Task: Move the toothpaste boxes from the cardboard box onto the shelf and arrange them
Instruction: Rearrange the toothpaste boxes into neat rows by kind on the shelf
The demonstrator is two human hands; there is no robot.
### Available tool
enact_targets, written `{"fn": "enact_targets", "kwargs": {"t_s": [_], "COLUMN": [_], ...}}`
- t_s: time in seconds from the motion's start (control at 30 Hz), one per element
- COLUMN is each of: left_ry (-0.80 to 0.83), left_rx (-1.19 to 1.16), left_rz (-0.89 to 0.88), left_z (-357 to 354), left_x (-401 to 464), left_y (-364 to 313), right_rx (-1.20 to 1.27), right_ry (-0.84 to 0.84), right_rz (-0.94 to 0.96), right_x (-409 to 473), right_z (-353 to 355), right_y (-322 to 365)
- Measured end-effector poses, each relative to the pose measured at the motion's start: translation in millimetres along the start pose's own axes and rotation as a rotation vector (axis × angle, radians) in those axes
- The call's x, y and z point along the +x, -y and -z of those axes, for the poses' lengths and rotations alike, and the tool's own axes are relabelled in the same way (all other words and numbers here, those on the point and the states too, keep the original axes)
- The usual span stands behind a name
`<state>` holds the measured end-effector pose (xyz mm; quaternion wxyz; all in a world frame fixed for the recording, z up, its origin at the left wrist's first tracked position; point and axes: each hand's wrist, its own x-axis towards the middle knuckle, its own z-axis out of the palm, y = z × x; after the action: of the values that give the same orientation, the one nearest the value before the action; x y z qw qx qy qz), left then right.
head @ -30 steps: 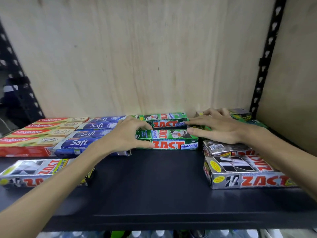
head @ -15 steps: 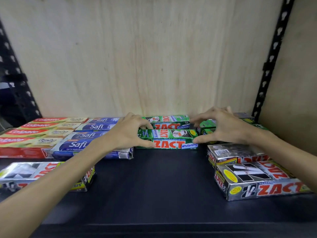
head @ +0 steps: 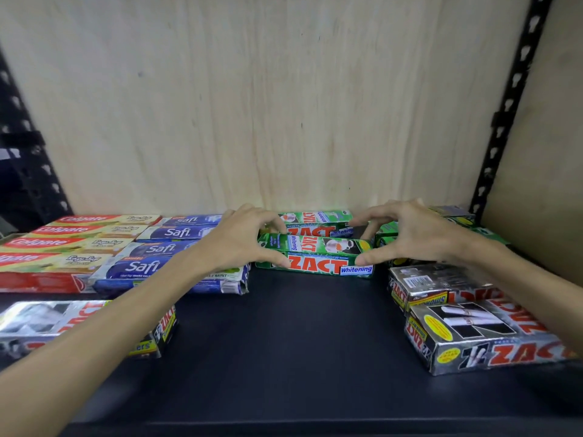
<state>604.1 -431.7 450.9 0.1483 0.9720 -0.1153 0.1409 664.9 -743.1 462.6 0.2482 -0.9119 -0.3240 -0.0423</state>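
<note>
Four red-and-cream Colgate boxes (head: 66, 244) lie side by side at the left rear of the black shelf (head: 284, 342), running back toward the pale wooden back panel (head: 268, 105). Just beside them on the right lie four blue Safi boxes (head: 151, 247), likewise in a row front to back. In the middle at the back are two green Zact Whitening boxes: the front green box (head: 318, 257) and, behind it and touching the panel, the rear green box (head: 318, 220). More green boxes (head: 386, 230) show at the right rear, mostly hidden by the hand, so their count cannot be told. Silver Zact boxes number three in view: one silver box (head: 94, 323) at the left front under the forearm, and two at the right front, the nearer silver box (head: 479, 335) and the farther silver box (head: 435, 283) touching it behind.

The left hand (head: 239, 244) clasps the left end of the front green box, thumb on its front face and fingers curled over the top toward the rear box. The right hand (head: 410, 238) clasps the right end the same way, thumb tip on the front face near the word Whitening, fingers arched over the top. Each grip is thus closed on that one box, which lies flat on the shelf between the two hands, its long side facing forward.
</note>
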Motion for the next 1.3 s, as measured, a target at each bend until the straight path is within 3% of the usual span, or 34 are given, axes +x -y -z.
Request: {"fn": "enact_targets", "kwargs": {"t_s": [0.1,0.2,0.3,0.43,0.53,0.67,0.77,0.87,0.97,1.17,1.3], "left_ry": [0.022,-0.111,-0.219,-0.126,0.003,0.106,0.092,0.170,0.163,-0.066,-0.074], "left_rx": [0.038,0.172,0.136,-0.111,-0.262,-0.122,-0.058,-0.142,-0.116,0.130,0.202], "left_rz": [-0.012,0.037,0.106,0.117,0.052,0.113,0.084,0.006,-0.052,0.073,0.105], "left_z": [3,0,-6,-8,-4,-4,-6,-3,1,3,2], "left_x": [-1,-6,-22,-53,-68,-79,-77,-65,-51,-21,-8], "left_y": [-4,-10,-22,-52,-66,-68,-64,-50,-41,-20,-6], "right_rx": [0.046,0.069,0.010,0.123,0.215,0.262,0.132,-0.252,-0.417,-0.425,-0.425], "right_ry": [0.065,0.087,0.010,-0.026,0.088,0.168,-0.033,-0.200,-0.161,-0.112,-0.154], "right_rz": [-0.016,-0.035,0.003,-0.005,0.028,0.065,0.070,0.121,0.095,0.061,0.084], "right_x": [-11,-25,-36,-54,-66,-69,-60,-46,-30,1,13], "right_z": [5,3,-6,-17,-25,-25,-19,-15,-15,-6,-1], "right_y": [11,24,31,43,56,61,53,38,22,9,-3]}}
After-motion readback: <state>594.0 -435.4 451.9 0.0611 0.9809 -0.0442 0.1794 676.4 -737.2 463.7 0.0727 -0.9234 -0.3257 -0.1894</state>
